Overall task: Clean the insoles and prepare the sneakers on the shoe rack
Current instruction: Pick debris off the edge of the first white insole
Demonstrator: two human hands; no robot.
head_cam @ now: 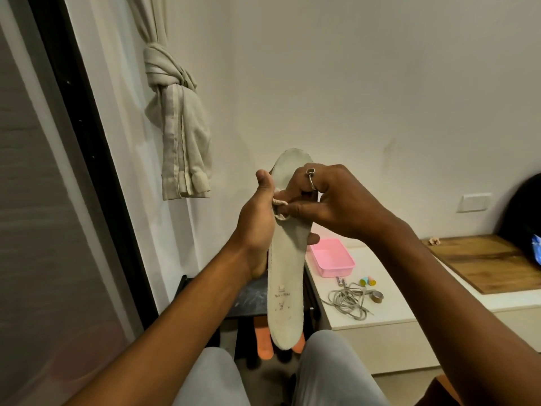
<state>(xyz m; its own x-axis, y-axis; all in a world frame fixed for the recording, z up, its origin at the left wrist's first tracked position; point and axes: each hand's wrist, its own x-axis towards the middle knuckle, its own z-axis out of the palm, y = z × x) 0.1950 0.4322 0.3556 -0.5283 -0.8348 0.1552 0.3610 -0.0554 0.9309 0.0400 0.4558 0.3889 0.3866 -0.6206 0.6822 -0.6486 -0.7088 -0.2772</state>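
A long pale grey insole (285,291) stands upright in front of me, toe end up and heel end down over my knees. My left hand (257,221) grips it from the left around its middle, thumb raised beside the toe part. My right hand (319,197), with a ring on one finger, pinches a small whitish wad (280,205) against the insole's face. Below the insole, orange shoes (263,342) sit low on the dark shoe rack (251,297), mostly hidden.
A white cabinet (377,306) on the right carries a pink tray (332,256), coiled grey cord (348,300), small coloured bits and a wooden board (491,259). A knotted curtain (178,118) hangs at the back left beside a dark door frame.
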